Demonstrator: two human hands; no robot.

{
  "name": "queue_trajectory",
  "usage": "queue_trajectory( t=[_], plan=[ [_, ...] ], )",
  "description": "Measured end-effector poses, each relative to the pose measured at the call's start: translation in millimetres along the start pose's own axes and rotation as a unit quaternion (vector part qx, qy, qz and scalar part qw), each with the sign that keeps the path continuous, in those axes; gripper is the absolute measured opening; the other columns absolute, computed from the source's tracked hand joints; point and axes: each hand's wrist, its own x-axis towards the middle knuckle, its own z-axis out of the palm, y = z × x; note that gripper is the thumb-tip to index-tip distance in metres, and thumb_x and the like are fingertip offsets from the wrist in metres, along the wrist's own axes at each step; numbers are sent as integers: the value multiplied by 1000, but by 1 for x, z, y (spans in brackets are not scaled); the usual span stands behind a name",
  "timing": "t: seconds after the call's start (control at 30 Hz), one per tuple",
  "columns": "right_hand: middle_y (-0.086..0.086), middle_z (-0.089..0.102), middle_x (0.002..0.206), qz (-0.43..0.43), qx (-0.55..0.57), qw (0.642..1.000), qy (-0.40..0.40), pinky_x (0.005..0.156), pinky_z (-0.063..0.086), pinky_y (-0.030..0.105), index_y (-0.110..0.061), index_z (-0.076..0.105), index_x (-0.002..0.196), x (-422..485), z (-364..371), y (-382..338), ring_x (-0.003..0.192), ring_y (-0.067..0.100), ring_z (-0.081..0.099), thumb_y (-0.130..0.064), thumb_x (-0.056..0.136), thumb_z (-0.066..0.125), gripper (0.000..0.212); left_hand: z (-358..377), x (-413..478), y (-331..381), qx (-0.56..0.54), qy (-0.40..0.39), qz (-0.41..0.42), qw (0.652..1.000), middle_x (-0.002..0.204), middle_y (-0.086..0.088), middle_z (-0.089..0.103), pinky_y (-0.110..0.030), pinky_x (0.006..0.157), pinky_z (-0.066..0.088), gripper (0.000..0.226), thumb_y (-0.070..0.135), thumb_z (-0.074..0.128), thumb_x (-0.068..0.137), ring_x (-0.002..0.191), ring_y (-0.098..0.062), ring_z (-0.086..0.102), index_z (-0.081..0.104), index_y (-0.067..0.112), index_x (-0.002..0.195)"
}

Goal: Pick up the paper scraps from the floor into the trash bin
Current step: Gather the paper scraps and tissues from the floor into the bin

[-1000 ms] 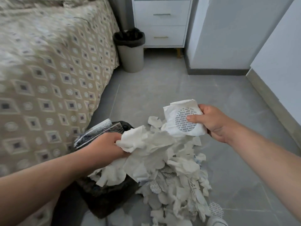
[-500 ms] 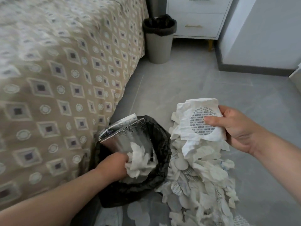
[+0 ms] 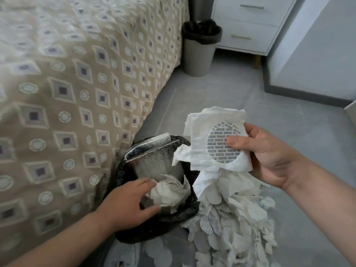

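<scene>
Left hand, at seven o'clock in the view, spreads loose, nearly straight fingers over the black-lined trash bin. They seem to touch a crumpled paper wad lying inside, though blur leaves the contact uncertain. A silver foil pouch leans in the bin at the wad's twelve o'clock. The right hand, at three o'clock, grips a tissue sheet, thumb pressed on a printed round disc. Paper scraps heap on the grey floor at five o'clock, touching the bin. A patterned bed fills nine o'clock.
</scene>
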Motion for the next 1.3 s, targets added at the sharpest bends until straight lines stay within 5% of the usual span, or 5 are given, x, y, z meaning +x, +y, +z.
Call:
queue_trajectory(
  t=[0.33, 0.57, 0.8, 1.07, 1.3],
  plan=[
    [6, 70, 98, 134, -390, 910, 25, 81, 56, 37, -15, 63, 98, 80, 47, 135, 82, 18, 67, -11, 79, 72, 22, 25, -35, -43, -72, 64, -148, 984, 156, 7, 7, -17, 114, 0, 111, 77, 46, 58, 144, -6, -2, 25, 14, 148],
    [18, 29, 147, 203, -645, 737, -13, 107, 37, 34, -19, 18, 147, 122, 45, 201, 133, 35, 38, -38, 74, 71, 92, 31, -32, -51, -116, 46, -179, 976, 150, 17, -23, -18, 111, -8, 130, 83, 43, 46, 139, 1, -22, -5, 21, 150],
    [19, 15, 155, 297, -659, 691, -5, 114, 28, 39, -22, 0, 151, 135, 50, 221, 143, 36, 21, -52, 73, 70, 109, 31, -29, -52, -119, 39, -180, 976, 149, 16, -29, -21, 112, -7, 130, 83, 45, 49, 140, -2, -26, -9, 22, 150],
    [2, 58, 131, 38, -656, 751, -60, 92, 42, 23, -22, 40, 141, 49, 52, 69, 115, 19, 57, -33, 89, 59, 57, -36, -22, -10, -88, 115, 61, 988, 152, -12, 26, -39, 114, 24, 79, 69, 35, 85, 143, -25, 22, 41, 9, 136],
    [-7, 57, 70, -6, -492, 833, 254, 80, 54, 41, -14, 67, 92, -20, -106, 33, 76, 23, 61, -16, 85, 59, 11, -39, 23, 131, -89, -134, 187, 969, 135, 20, 32, -11, 105, 26, 66, 69, 41, 77, 120, 9, 34, 39, 32, 131]
  ],
)
